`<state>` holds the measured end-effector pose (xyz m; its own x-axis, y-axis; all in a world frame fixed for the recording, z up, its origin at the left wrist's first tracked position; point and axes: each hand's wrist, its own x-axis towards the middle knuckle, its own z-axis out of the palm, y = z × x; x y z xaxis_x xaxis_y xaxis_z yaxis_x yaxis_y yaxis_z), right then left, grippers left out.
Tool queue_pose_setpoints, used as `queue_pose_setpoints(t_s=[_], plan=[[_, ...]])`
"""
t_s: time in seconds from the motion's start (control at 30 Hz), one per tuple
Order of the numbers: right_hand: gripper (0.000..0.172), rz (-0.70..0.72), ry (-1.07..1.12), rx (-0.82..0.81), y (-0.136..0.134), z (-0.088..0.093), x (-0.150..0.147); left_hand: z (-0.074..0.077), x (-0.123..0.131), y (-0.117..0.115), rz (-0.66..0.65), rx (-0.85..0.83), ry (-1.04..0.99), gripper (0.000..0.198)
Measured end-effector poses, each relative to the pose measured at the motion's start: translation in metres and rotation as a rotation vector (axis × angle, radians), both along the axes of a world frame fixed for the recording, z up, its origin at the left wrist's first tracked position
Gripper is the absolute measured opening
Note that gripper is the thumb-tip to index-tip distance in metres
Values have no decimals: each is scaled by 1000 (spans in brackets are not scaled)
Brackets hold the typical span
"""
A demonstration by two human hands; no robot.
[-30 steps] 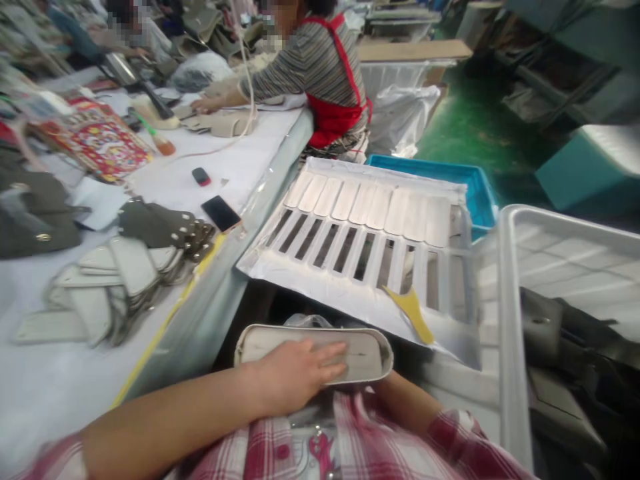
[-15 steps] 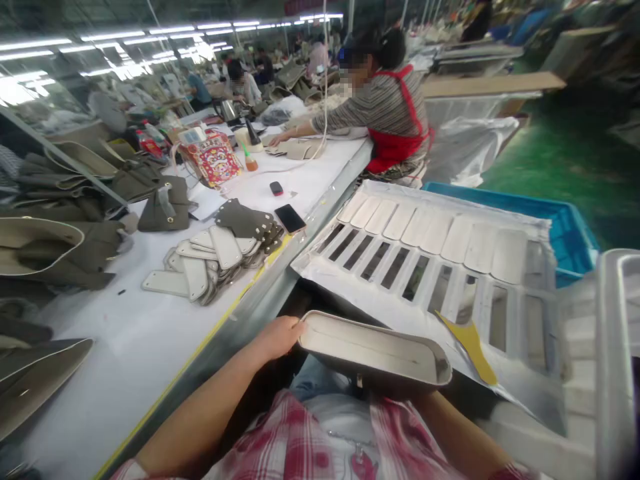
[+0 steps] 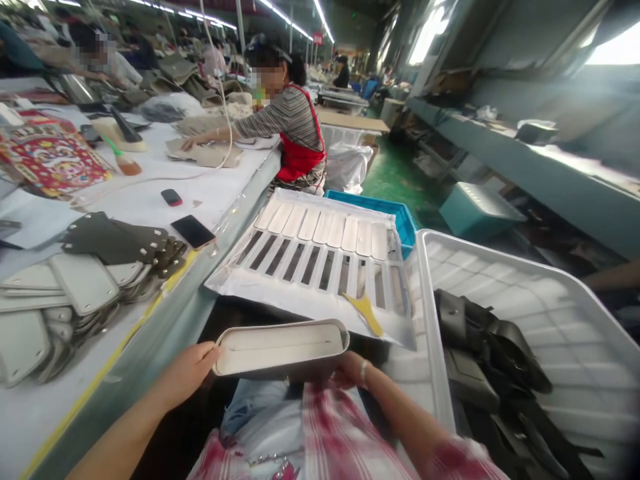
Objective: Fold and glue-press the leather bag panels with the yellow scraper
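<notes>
Between my two hands, above my lap, is a bag (image 3: 283, 341) with a long rounded opening, a cream inside and a dark outer wall. My left hand (image 3: 194, 371) pinches its left end, thumb on the rim. At the right end, my right hand (image 3: 350, 371) grips the dark wall from below, with its fingers partly hidden. Just beyond the bag lies a white slotted rack (image 3: 240, 283) holding a row of cream rounded strips (image 3: 320, 227). A yellow scraper-like tool (image 3: 366, 312) rests on its near edge.
A white plastic tub (image 3: 505, 267) with dark bags (image 3: 493, 360) stands at right, beside a blue crate (image 3: 403, 217). The left table carries stacked bag pieces (image 3: 85, 280) and a phone (image 3: 194, 231). A co-worker in a red apron (image 3: 303, 153) reaches over the table's far part.
My view has swung right, bringing the white tub and its dark bags into sight. The bag has turned more level, and my right hand now shows at its right end.
</notes>
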<state>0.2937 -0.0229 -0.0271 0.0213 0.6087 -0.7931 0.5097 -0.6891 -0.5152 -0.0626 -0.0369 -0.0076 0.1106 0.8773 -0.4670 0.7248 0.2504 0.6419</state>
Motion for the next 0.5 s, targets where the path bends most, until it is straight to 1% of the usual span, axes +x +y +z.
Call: queue_pose_setpoints(t_s=[0.07, 0.1, 0.13, 0.17, 0.23, 0.27, 0.37, 0.47, 0.5], plan=[[46, -40, -25, -42, 10, 10, 15, 0, -2, 1, -14, -17, -15, 39], [51, -19, -50, -14, 14, 18, 21, 0, -3, 2, -40, -9, 10, 39], [53, 48, -85, 36, 18, 27, 25, 1, -3, 3, -75, 13, 53, 39], [53, 145, -126, 86, 21, 35, 26, 3, -3, 5, -116, 46, 108, 38], [48, 364, -214, 162, 24, 47, 21, 7, -3, 8, -191, 108, 220, 36], [45, 451, -251, 179, 23, 49, 16, 10, -2, 8, -218, 123, 266, 35], [34, 596, -329, 210, 17, 48, 0, 21, 3, 8, -260, 114, 379, 32], [16, 781, -421, 297, 13, 44, -7, 34, 10, 6, -274, 81, 509, 32], [13, 841, -454, 331, 12, 45, -7, 38, 13, 6, -281, 74, 552, 32]])
